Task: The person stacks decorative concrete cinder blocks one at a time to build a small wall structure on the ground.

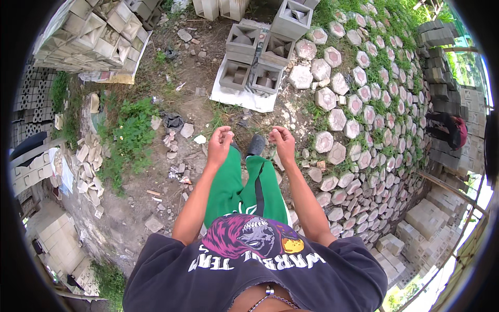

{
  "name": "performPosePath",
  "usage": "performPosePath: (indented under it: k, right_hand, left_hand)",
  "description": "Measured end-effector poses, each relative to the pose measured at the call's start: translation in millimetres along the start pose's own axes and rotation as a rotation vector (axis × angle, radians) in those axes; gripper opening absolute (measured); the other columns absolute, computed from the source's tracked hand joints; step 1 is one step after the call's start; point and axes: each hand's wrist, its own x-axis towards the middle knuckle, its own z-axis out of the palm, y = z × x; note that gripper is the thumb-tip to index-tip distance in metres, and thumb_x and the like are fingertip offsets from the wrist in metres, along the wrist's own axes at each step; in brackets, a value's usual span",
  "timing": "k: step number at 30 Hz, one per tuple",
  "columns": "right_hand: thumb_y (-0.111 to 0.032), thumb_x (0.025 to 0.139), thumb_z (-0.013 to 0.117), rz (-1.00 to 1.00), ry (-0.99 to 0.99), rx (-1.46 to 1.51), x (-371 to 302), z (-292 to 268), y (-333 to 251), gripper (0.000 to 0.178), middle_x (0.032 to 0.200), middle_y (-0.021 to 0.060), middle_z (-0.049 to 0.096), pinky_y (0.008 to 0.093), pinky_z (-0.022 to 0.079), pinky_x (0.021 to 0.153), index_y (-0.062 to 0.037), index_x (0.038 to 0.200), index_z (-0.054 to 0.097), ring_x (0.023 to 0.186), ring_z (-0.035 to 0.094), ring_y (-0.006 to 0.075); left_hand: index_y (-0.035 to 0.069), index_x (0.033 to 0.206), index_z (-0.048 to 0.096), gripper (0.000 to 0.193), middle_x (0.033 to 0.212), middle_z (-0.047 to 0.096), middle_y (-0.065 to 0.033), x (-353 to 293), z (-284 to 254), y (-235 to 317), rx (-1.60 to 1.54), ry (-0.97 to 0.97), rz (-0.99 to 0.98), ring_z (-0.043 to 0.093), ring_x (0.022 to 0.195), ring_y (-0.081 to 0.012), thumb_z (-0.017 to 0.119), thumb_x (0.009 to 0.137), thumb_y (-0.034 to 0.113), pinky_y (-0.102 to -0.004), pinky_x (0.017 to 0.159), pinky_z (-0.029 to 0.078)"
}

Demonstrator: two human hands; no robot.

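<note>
Grey concrete breeze blocks [243,54] stand at twelve o'clock beyond the person's hands, some stacked, on a white sheet [244,102]. Inside the open frames facing me I see angled concrete inserts. The left hand [220,140] and right hand [283,141] hang well apart, each grip empty, fingers loosely curled, thumbs free. Hexagonal pavers [337,119] spread at three o'clock, grass between them.

Left hand [220,141], right hand [283,143]: some fingers occluded. Far blocks [232,8] cropped by top edge; necklace [270,293] cropped at bottom.
</note>
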Motion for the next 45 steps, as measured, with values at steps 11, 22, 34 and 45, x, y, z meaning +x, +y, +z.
performPosePath:
  k: [11,22,34,45]
  right_hand:
    - [-0.020,0.095,0.061,0.099,0.075,-0.025,146,68,-12,0.024,0.090,0.0046,0.067,0.0240,0.049,0.072,-0.0009,0.108,0.063,0.080,0.061,0.0100]
    - [-0.021,0.095,0.060,0.147,-0.004,-0.054,397,117,230,0.029,0.101,0.0091,0.067,0.0283,0.050,0.083,0.0002,0.115,0.059,0.095,0.063,0.0158]
    - [-0.052,0.087,0.062,0.143,0.126,-0.304,617,163,439,0.078,0.136,0.0203,0.053,0.0355,0.035,0.105,0.0054,0.137,0.045,0.128,0.048,0.0319]
    - [-0.045,0.083,0.067,0.137,0.191,-0.164,642,163,464,0.080,0.143,0.0186,0.047,0.0356,0.032,0.109,0.0001,0.144,0.039,0.132,0.043,0.0317]
  left_hand:
    - [0.002,0.114,0.058,0.028,0.097,0.068,-0.0071,151,-4,-4,0.086,-0.110,-0.133,0.063,0.080,-0.0121,0.060,0.093,0.020,-0.0282,0.073,0.052]
    - [0.006,0.117,0.058,0.033,0.104,0.068,-0.0118,419,-6,-215,0.459,-0.186,-0.049,0.068,0.092,-0.0251,0.063,0.090,0.024,-0.0366,0.080,0.052]
    - [0.005,0.147,0.029,0.083,0.139,0.047,-0.0260,662,-13,-413,0.820,-0.019,-0.063,0.048,0.126,-0.0397,0.069,0.082,0.036,-0.0436,0.105,0.040]
    - [0.006,0.137,0.050,0.070,0.130,0.058,-0.0216,692,-26,-455,0.743,-0.006,-0.190,0.056,0.120,-0.0355,0.073,0.076,0.034,-0.0401,0.101,0.044]
